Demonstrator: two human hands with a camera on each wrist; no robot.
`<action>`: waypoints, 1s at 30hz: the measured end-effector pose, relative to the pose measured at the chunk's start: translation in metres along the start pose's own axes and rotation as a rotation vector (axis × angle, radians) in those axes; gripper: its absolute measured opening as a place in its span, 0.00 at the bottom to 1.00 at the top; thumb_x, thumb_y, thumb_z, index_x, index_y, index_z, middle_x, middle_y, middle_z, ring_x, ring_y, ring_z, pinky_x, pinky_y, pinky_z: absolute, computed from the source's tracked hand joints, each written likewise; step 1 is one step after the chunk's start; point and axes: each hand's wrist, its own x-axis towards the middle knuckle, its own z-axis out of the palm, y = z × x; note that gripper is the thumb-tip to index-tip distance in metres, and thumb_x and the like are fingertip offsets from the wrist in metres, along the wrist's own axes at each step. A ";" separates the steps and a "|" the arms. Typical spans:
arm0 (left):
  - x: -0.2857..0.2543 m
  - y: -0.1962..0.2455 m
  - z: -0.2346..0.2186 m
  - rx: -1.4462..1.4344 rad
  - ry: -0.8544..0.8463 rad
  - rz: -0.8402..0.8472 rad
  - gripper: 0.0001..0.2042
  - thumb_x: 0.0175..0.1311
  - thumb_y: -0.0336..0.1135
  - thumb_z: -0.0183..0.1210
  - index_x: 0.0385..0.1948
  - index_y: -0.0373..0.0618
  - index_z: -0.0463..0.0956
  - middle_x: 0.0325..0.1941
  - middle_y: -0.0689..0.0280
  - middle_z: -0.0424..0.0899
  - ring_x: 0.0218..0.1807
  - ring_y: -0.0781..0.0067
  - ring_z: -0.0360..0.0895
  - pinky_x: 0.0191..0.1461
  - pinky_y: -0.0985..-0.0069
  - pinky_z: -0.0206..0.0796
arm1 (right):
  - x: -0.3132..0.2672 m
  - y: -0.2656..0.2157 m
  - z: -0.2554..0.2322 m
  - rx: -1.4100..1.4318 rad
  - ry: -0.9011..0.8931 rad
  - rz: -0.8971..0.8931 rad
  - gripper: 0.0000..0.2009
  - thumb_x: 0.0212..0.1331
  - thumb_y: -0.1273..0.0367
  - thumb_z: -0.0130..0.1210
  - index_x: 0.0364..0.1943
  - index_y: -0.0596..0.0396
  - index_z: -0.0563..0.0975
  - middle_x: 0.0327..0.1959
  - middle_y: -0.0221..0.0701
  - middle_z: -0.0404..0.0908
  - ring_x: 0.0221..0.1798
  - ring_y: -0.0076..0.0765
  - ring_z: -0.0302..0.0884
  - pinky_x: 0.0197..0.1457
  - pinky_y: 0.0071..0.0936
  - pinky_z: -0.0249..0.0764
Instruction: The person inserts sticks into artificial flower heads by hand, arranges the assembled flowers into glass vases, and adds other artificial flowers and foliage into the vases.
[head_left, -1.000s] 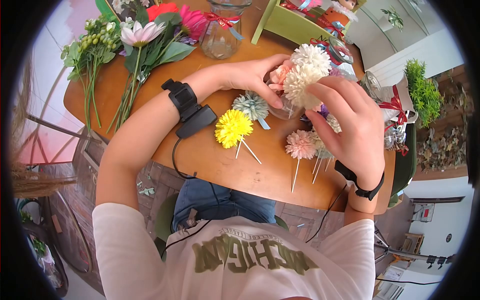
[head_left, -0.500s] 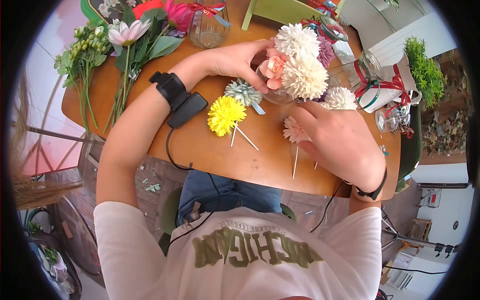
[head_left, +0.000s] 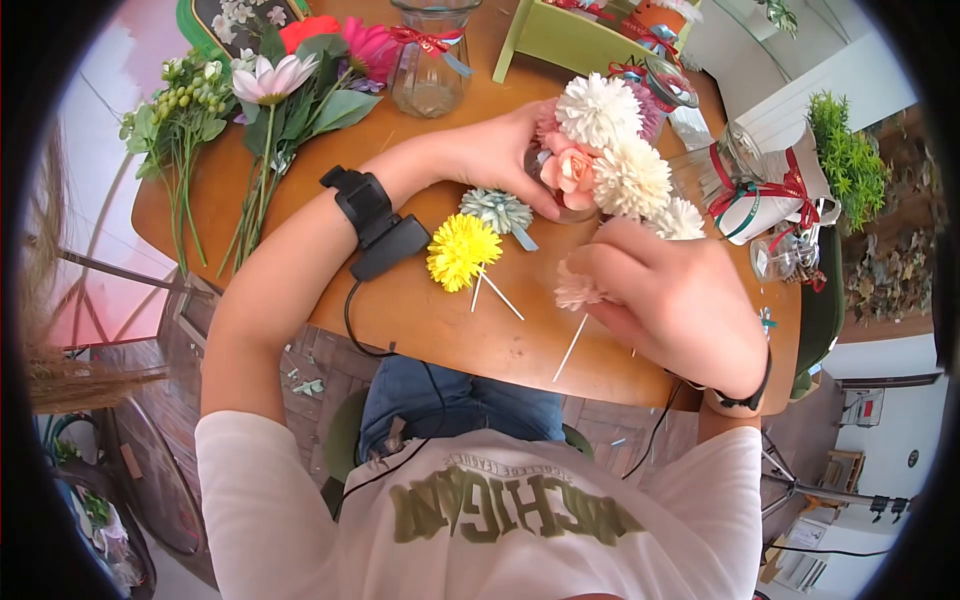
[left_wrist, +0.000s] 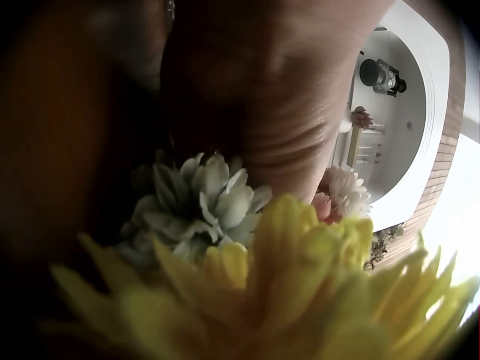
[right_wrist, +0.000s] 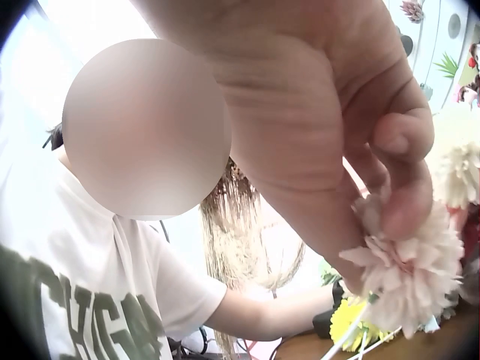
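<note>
My left hand (head_left: 500, 155) is curled round a small glass vase (head_left: 578, 214), only partly visible. White pompom flowers (head_left: 598, 108), a cream one (head_left: 632, 178) and a peach rose (head_left: 568, 172) fill its top. Close to the table's front, my right hand (head_left: 685, 295) pinches a pale pink pompom flower (right_wrist: 412, 281) just under its head; the thin white stem (head_left: 570, 348) points down toward the table edge. Below the left hand lie a yellow pompom flower (head_left: 463, 252) and a blue-grey one (head_left: 497, 210). Another white pompom flower (head_left: 682, 220) shows just beyond the right hand.
Long-stemmed artificial flowers (head_left: 268, 85) and green berry sprigs (head_left: 185, 105) lie at the table's left. A glass vase with a red ribbon (head_left: 428, 75) and a green wooden box (head_left: 560, 45) stand behind. Ribboned jars (head_left: 738, 155) are on the right.
My right hand has come down from the white flowers at the vase to the pale pink flower and now pinches it, its stem more tilted. The left hand stays at the vase.
</note>
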 end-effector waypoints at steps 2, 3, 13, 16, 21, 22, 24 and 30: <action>-0.003 -0.009 0.000 0.058 0.051 -0.022 0.49 0.41 0.35 0.81 0.68 0.37 0.60 0.64 0.57 0.75 0.67 0.69 0.70 0.72 0.72 0.63 | -0.001 -0.003 -0.013 0.043 0.138 -0.032 0.13 0.50 0.72 0.66 0.40 0.52 0.78 0.39 0.30 0.81 0.29 0.39 0.83 0.27 0.34 0.76; -0.003 -0.012 -0.002 0.136 0.056 -0.016 0.50 0.41 0.36 0.81 0.69 0.36 0.58 0.64 0.56 0.74 0.68 0.69 0.70 0.73 0.72 0.61 | -0.003 -0.004 -0.019 0.083 0.240 0.052 0.14 0.46 0.74 0.68 0.39 0.54 0.80 0.41 0.32 0.81 0.33 0.38 0.83 0.33 0.32 0.78; -0.003 -0.016 -0.016 -0.201 -0.076 -0.188 0.48 0.47 0.31 0.78 0.73 0.39 0.57 0.70 0.61 0.71 0.72 0.71 0.64 0.77 0.69 0.55 | -0.010 0.027 -0.016 -0.140 0.906 -0.014 0.17 0.48 0.82 0.67 0.44 0.60 0.77 0.56 0.46 0.78 0.53 0.43 0.79 0.54 0.36 0.77; -0.003 -0.024 -0.013 0.130 0.008 -0.100 0.45 0.48 0.37 0.78 0.70 0.39 0.62 0.63 0.60 0.74 0.67 0.67 0.68 0.74 0.69 0.57 | -0.012 0.022 -0.016 -0.265 0.924 0.040 0.18 0.45 0.81 0.70 0.41 0.58 0.76 0.52 0.44 0.78 0.50 0.42 0.80 0.54 0.35 0.77; -0.005 -0.023 -0.011 0.344 0.088 0.032 0.39 0.50 0.43 0.78 0.63 0.37 0.70 0.57 0.58 0.78 0.62 0.65 0.73 0.70 0.70 0.61 | -0.006 0.020 -0.016 -0.196 0.943 -0.058 0.19 0.39 0.78 0.74 0.38 0.52 0.81 0.43 0.34 0.80 0.40 0.36 0.79 0.43 0.29 0.76; -0.006 -0.016 -0.011 0.171 0.018 -0.008 0.38 0.50 0.43 0.78 0.63 0.37 0.70 0.59 0.57 0.78 0.62 0.65 0.74 0.70 0.71 0.62 | -0.006 0.017 -0.017 -0.276 0.866 -0.025 0.20 0.37 0.78 0.75 0.38 0.51 0.81 0.42 0.33 0.80 0.41 0.37 0.79 0.42 0.29 0.76; -0.006 -0.013 -0.012 -0.005 -0.044 -0.042 0.38 0.49 0.42 0.78 0.62 0.36 0.71 0.61 0.56 0.78 0.63 0.66 0.74 0.69 0.71 0.63 | -0.001 0.013 -0.012 -0.274 0.834 -0.065 0.21 0.37 0.81 0.73 0.40 0.50 0.83 0.41 0.33 0.80 0.39 0.36 0.79 0.39 0.28 0.77; -0.006 -0.007 -0.014 0.067 -0.058 -0.169 0.45 0.48 0.35 0.79 0.69 0.36 0.62 0.68 0.58 0.76 0.68 0.68 0.71 0.73 0.68 0.61 | 0.010 0.019 -0.008 -0.319 0.662 -0.216 0.16 0.36 0.77 0.69 0.34 0.51 0.83 0.36 0.32 0.80 0.30 0.35 0.80 0.26 0.27 0.75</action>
